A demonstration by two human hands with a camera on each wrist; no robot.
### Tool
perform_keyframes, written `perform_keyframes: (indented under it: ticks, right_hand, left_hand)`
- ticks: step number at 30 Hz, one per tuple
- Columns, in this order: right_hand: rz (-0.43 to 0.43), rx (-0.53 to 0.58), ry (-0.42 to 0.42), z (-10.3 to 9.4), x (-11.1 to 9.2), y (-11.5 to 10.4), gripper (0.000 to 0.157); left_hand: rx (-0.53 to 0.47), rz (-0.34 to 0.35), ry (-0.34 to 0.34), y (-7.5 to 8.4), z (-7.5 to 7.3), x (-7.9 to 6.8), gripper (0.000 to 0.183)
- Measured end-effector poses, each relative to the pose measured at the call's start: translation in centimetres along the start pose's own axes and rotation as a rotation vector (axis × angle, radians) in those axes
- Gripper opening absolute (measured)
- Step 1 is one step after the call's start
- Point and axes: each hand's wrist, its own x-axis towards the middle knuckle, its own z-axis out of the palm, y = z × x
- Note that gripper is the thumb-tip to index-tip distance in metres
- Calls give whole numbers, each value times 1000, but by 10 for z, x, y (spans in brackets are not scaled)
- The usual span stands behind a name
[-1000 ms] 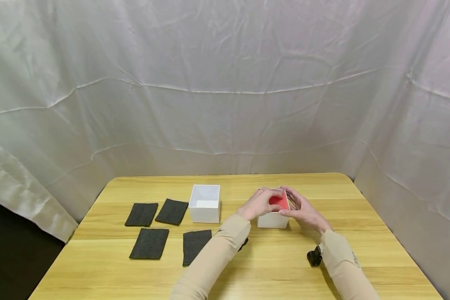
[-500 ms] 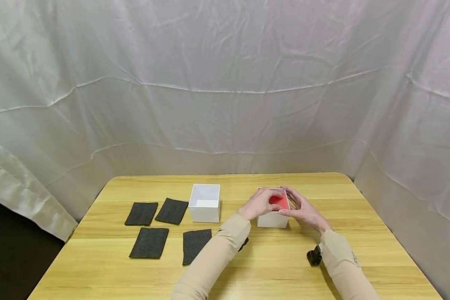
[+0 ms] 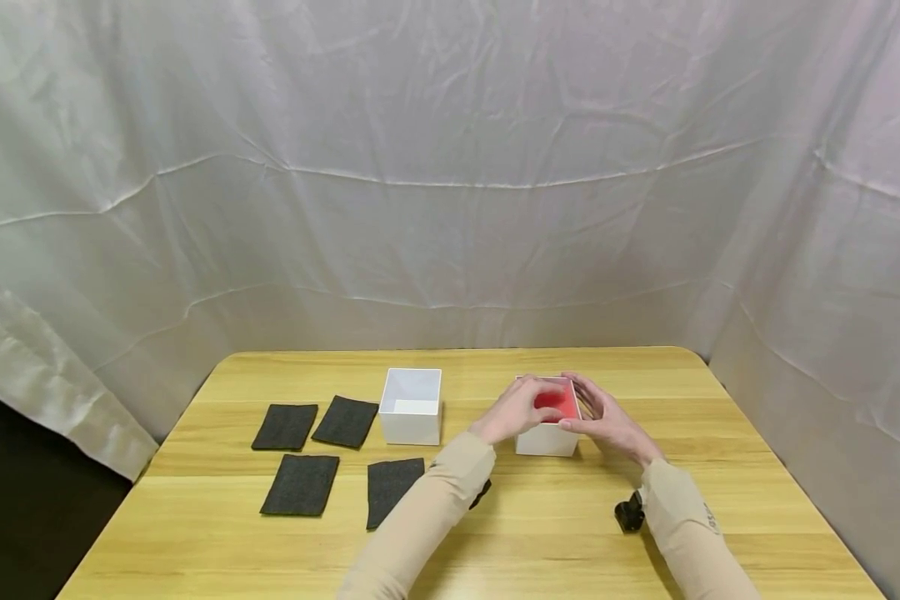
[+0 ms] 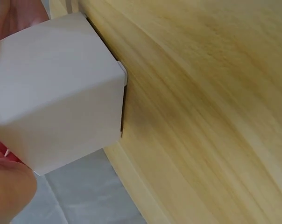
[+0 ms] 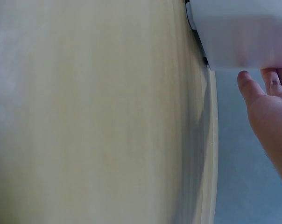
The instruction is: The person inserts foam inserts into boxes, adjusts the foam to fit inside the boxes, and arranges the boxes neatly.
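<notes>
In the head view, an open-topped white box (image 3: 546,442) stands at the right middle of the table, with something smooth and red (image 3: 558,402) inside it. My left hand (image 3: 512,411) bends over the left wall, fingers and thumb spread inside against the red. Whether they pinch it cannot be made out. My right hand (image 3: 607,425) holds the box from the right, thumb at the near rim and fingers along the side wall. The left wrist view has the white box (image 4: 61,74) upright, with red showing next to my left hand (image 4: 10,191). Fingers of my right hand (image 5: 271,107) touch the wall.
A second white open-topped box (image 3: 411,429) stands farther left, a pale piece at its bottom. Several dark grey fabric squares (image 3: 300,485) lie flat on the wooden table (image 3: 540,542) at the left; my left sleeve overlaps one. Grey curtains (image 3: 450,233) hang behind and at the sides.
My left wrist and forearm have shifted very slightly left. The right hand, both boxes and the dark squares stay put.
</notes>
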Motion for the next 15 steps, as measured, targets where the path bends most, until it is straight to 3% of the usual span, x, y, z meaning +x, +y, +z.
perform_keyframes:
  ticks: [8,15]
  right_hand:
    - [11,10,0,0,-1,-1,89]
    - [6,-6,-3,-1,-1,0,87]
  left_hand:
    - [-158,-36,31,-3,-4,-8,37]
    - [-200,-76,58,-8,-5,-16,36]
